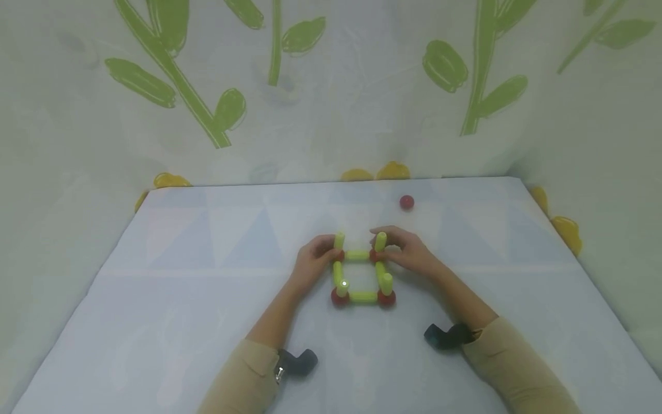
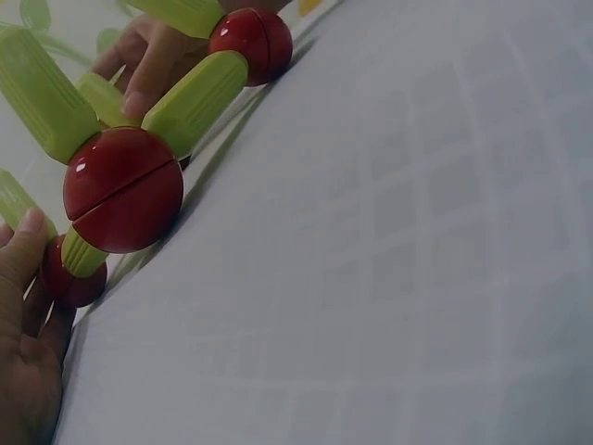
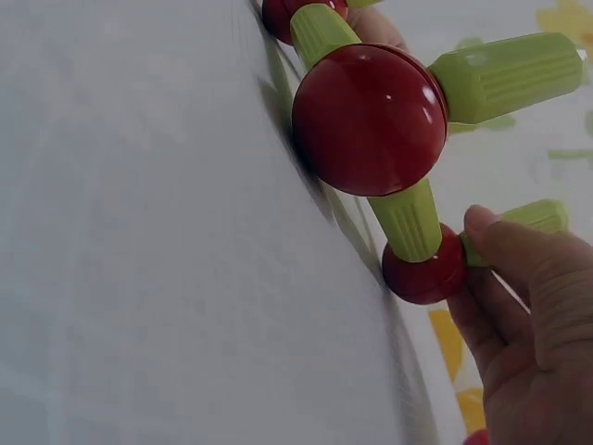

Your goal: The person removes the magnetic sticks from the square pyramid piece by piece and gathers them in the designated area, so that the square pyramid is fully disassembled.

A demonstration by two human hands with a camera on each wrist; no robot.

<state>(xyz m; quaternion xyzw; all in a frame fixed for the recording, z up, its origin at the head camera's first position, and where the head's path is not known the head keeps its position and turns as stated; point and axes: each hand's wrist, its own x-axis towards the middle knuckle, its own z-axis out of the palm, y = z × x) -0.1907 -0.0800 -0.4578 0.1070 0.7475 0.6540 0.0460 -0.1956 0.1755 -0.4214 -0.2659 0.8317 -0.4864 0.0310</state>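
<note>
Yellow-green rods (image 1: 364,297) and red balls (image 1: 386,298) formed a square frame (image 1: 357,255) on the table (image 1: 362,356) in the head view; another red ball (image 1: 407,202) lay beyond the frame, rightward. From the left wrist, the left hand (image 2: 28,352) pinched the frame's far-left ball (image 2: 79,293). From the right wrist, the right hand (image 3: 537,324) pinched its far-right ball (image 3: 422,280).
</note>
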